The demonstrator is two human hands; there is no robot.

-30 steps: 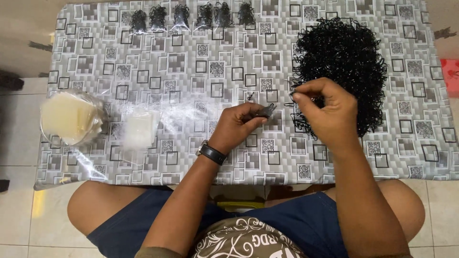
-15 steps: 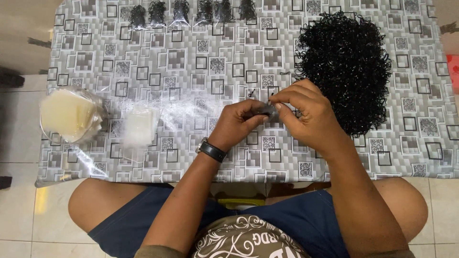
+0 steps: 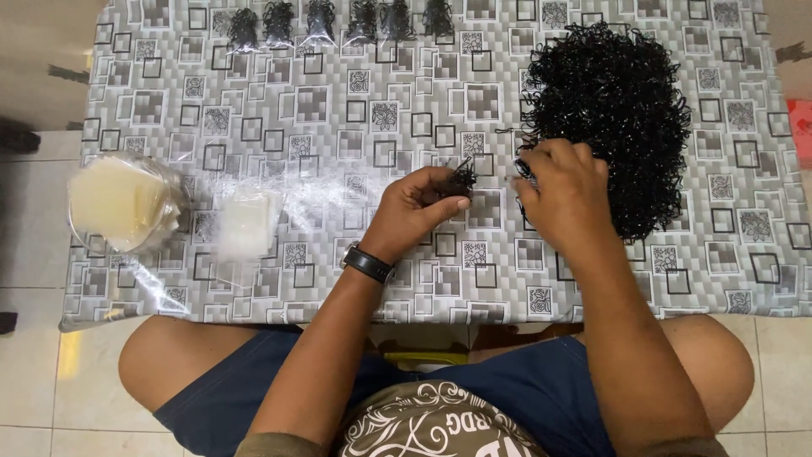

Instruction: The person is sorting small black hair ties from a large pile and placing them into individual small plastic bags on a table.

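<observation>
Fingers (image 3: 441, 201) of the left hand (image 3: 414, 211) pinch a small bunch of black bands (image 3: 462, 178) at frame centre; right hand (image 3: 562, 196) fingers curl into the black pile (image 3: 622, 110) on the desk (image 3: 338, 127), grip unclear.

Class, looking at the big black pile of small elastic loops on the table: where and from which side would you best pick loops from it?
Pinch at the loose left edge of the pile, from the left, where the right hand rests: strands stray apart there, while the middle is densely tangled.

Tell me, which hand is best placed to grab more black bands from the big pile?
Probably the right hand: its fingers already touch the edge of the big pile of black bands. The left hand is farther off, its fingers pinching a small bunch of bands.
</observation>
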